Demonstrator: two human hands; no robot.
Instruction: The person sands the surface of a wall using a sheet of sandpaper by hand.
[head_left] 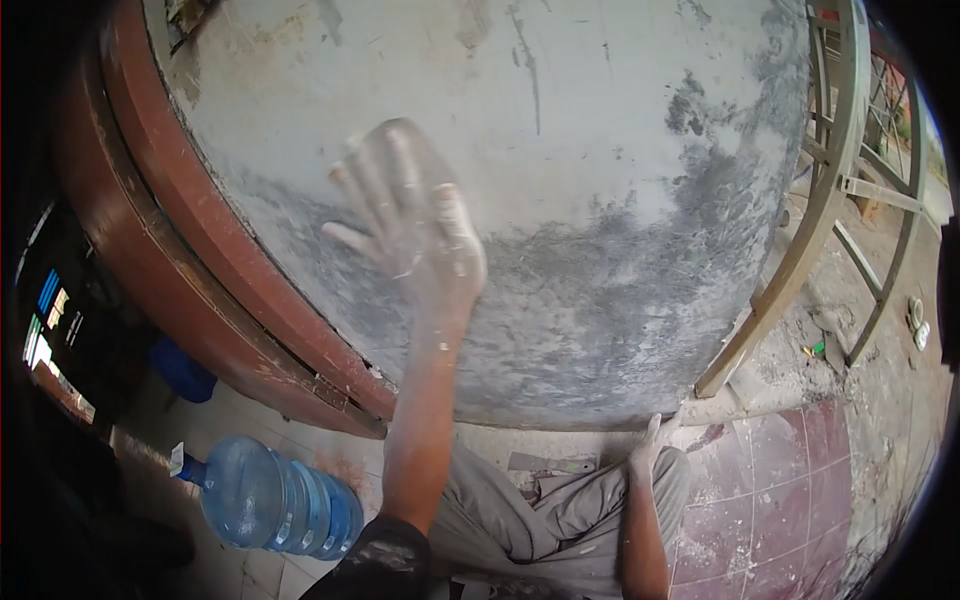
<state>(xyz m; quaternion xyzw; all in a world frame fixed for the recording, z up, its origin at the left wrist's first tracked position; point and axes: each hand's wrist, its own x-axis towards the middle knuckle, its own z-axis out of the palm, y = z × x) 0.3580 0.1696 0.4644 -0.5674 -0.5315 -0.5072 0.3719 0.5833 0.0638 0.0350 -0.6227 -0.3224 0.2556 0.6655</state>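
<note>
Basically, one person sits on the floor facing a plastered wall (590, 180), which fills the middle and top of the head view, right in front. Wall is pale grey up top, darker and patchy toward the bottom and right side. Left hand (410, 235) is raised at the wall, palm side toward it, fingers (403, 175) spread wide, slightly blurred, coated in whitish dust. No object shows in its grasp; whether anything sits under the palm, or whether the palm touches, cannot tell. Right hand (646, 452) is low, by the right knee near the wall's foot, also dusty; its fingers are mostly hidden, so cannot tell how far open or if they grip anything.

Grey trousers (590, 530), legs folded. Flat metal strip (550, 463) lies near the wall base, between the legs and the wall. Red-brown door frame (215, 225) edges the wall at left. Large blue water bottle (285, 500) on its side on pale tiles, left of the left arm. Right side: metal frame (840, 150) leaning by the wall edge, maroon tiles (770, 490) with white splatter below it.
</note>
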